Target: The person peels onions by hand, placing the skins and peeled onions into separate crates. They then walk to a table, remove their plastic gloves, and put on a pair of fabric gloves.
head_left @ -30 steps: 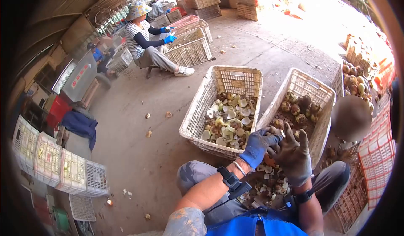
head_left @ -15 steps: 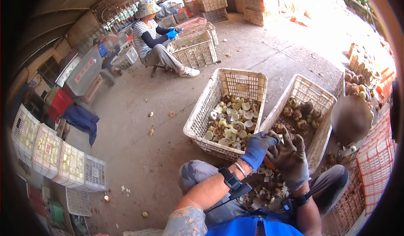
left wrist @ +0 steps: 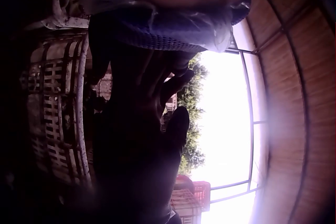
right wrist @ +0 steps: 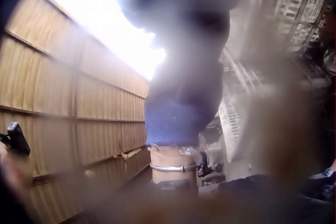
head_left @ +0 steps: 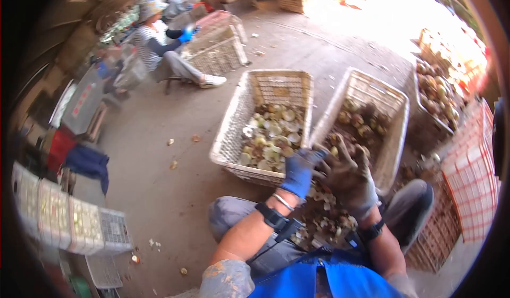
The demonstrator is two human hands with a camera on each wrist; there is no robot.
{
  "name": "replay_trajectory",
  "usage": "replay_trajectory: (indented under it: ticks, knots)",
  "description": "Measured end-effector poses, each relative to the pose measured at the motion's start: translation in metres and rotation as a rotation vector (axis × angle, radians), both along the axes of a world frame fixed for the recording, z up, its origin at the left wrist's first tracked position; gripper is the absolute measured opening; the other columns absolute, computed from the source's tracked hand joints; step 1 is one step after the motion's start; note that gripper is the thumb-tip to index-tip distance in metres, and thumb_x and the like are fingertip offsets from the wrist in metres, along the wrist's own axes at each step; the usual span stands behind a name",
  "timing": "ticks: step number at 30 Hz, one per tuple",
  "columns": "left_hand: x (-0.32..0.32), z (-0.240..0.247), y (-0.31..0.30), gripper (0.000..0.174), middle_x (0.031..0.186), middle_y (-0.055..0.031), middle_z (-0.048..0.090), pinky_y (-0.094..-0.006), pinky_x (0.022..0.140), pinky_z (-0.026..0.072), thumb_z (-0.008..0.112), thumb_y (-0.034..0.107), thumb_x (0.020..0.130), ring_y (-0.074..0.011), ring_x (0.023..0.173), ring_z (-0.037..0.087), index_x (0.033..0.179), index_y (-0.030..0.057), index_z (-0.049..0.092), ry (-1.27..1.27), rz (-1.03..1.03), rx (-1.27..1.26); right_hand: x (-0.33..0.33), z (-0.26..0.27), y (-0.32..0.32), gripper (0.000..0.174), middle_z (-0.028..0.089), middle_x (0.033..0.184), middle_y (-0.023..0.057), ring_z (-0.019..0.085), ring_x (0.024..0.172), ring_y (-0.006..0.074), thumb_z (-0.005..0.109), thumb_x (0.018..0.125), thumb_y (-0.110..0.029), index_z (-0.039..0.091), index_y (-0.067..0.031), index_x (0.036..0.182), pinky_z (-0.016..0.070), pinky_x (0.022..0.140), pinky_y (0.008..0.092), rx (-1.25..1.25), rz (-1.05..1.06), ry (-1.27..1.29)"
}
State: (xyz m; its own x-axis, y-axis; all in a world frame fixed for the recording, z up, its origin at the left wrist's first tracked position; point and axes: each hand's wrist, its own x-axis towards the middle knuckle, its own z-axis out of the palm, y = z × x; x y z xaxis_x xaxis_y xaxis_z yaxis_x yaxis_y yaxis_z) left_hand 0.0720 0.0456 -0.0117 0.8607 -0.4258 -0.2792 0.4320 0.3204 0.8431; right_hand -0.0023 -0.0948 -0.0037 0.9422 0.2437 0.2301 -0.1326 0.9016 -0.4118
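Note:
My left hand (head_left: pixel 299 171), in a blue and dark glove, reaches in from the left in the head view, its fingertips close to the right hand's thumb side; what lies between them is too blurred to tell. My right hand (head_left: pixel 350 184), in a dirty dark glove, is raised with fingers spread and slightly bent. In the left wrist view a gloved hand (left wrist: pixel 142 103) shows in dark silhouette. The right wrist view has the braceleted left hand (right wrist: pixel 181 98) with its fingers blurred. Pale shell pieces (head_left: pixel 273 144) fill the crate ahead; brown bulbs (head_left: pixel 366 122) lie in the crate beside it.
The two white crates (head_left: pixel 227 152) (head_left: pixel 398 165) stand just beyond my knees. Scraps (head_left: pixel 329 221) litter the ground between my legs. At right are a bulb-filled crate (head_left: pixel 438 99) and a red-and-white crate (head_left: pixel 467 165). A seated person (head_left: pixel 159 45) works at upper left; stacked crates (head_left: pixel 56 213) stand at left.
The head view has shifted, so the crates and both hands appear farther left and the crates higher. The hands remain close together; the right hand's fingers are still raised.

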Motion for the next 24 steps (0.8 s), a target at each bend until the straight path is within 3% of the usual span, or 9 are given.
replay_trajectory:
  ticks: [2, 5, 7, 9, 14, 16, 17, 21, 24]
  knots:
    - [0.006, -0.011, 0.005, 0.021, 0.076, -0.0106, 0.073, -0.0266, 0.058, 0.0542, 0.062, 0.023, 0.102, -0.0166, 0.063, 0.070, 0.097, 0.0051, 0.071, -0.182, 0.014, 0.167, -0.010, 0.004, -0.009, 0.044, 0.028, 0.168, -0.0095, 0.030, 0.152, 0.0286, 0.039, 0.105, -0.048, 0.053, -0.0317, 0.144, 0.0143, 0.123, 0.0694, -0.030, -0.107, 0.092]
    - [0.021, -0.015, 0.015, 0.048, 0.108, -0.0211, 0.074, -0.0398, 0.075, 0.0621, 0.067, 0.038, 0.097, -0.0279, 0.084, 0.073, 0.127, 0.0012, 0.058, 0.081, 0.185, 0.093, 0.005, -0.001, -0.027, 0.053, 0.020, 0.171, -0.0049, 0.018, 0.157, 0.0254, 0.045, 0.103, -0.048, 0.038, -0.0333, 0.154, 0.0160, 0.127, 0.0615, 0.451, -0.125, 0.142]
    - [0.025, -0.021, 0.019, 0.046, 0.107, -0.0205, 0.074, -0.0406, 0.076, 0.0624, 0.066, 0.037, 0.098, -0.0276, 0.083, 0.073, 0.128, 0.0032, 0.057, 0.121, 0.174, 0.147, 0.011, 0.006, -0.032, 0.058, 0.018, 0.172, -0.0033, 0.013, 0.159, 0.0244, 0.047, 0.102, -0.048, 0.033, -0.0339, 0.157, 0.0166, 0.128, 0.0589, 0.620, -0.092, 0.112]
    - [0.017, -0.027, 0.017, 0.041, 0.104, -0.0181, 0.075, -0.0392, 0.076, 0.0619, 0.067, 0.036, 0.098, -0.0264, 0.081, 0.073, 0.124, 0.0051, 0.061, 0.150, 0.134, 0.208, 0.007, 0.015, -0.037, 0.062, 0.019, 0.172, -0.0003, 0.015, 0.158, 0.0233, 0.050, 0.101, -0.051, 0.032, -0.0334, 0.158, 0.0202, 0.129, 0.0517, 1.600, 0.337, 0.244]
    - [0.001, -0.038, 0.012, 0.031, 0.095, -0.0114, 0.077, -0.0341, 0.069, 0.0591, 0.066, 0.032, 0.100, -0.0205, 0.080, 0.074, 0.119, 0.0076, 0.067, 0.127, 0.003, 0.246, 0.012, 0.001, -0.026, 0.062, 0.022, 0.171, 0.0072, 0.019, 0.157, 0.0282, 0.033, 0.107, -0.053, 0.030, -0.0238, 0.161, 0.0141, 0.129, 0.0565, 1.232, -0.122, 0.219]
    - [0.000, -0.035, 0.011, 0.031, 0.093, -0.0108, 0.077, -0.0335, 0.072, 0.0597, 0.067, 0.032, 0.099, -0.0196, 0.081, 0.074, 0.116, 0.0062, 0.068, 0.170, -0.041, 0.312, 0.011, -0.004, -0.028, 0.059, 0.024, 0.169, 0.0112, 0.021, 0.156, 0.0302, 0.031, 0.109, -0.048, 0.032, -0.0167, 0.159, 0.0145, 0.129, 0.0581, 1.225, -0.059, 0.315]
    - [0.000, -0.036, 0.012, 0.031, 0.093, -0.0108, 0.077, -0.0335, 0.072, 0.0597, 0.067, 0.032, 0.099, -0.0196, 0.081, 0.074, 0.116, 0.0062, 0.068, 0.160, -0.014, 0.307, 0.017, -0.033, -0.027, 0.058, 0.028, 0.168, 0.0112, 0.025, 0.154, 0.0304, 0.031, 0.110, -0.047, 0.035, -0.0146, 0.157, 0.0154, 0.129, 0.0582, 0.486, -0.252, 0.067]
    - [-0.005, -0.039, 0.014, 0.030, 0.093, -0.0115, 0.077, -0.0329, 0.074, 0.0598, 0.067, 0.029, 0.099, -0.0204, 0.081, 0.074, 0.113, 0.0036, 0.069, 0.107, -0.040, 0.245, 0.020, -0.041, -0.027, 0.055, 0.033, 0.163, 0.0151, 0.029, 0.150, 0.0366, 0.039, 0.109, -0.044, 0.038, -0.0103, 0.152, 0.0173, 0.128, 0.0592, 0.160, -0.325, 0.097]
    - [-0.008, -0.037, 0.013, 0.028, 0.093, -0.0116, 0.077, -0.0319, 0.075, 0.0593, 0.067, 0.026, 0.098, -0.0201, 0.081, 0.074, 0.112, 0.0019, 0.070, 0.098, -0.042, 0.232, 0.018, -0.038, -0.020, 0.058, 0.033, 0.163, 0.0163, 0.030, 0.149, 0.0399, 0.047, 0.107, -0.046, 0.038, -0.0090, 0.151, 0.0194, 0.128, 0.0586, 0.221, -0.340, 0.190]
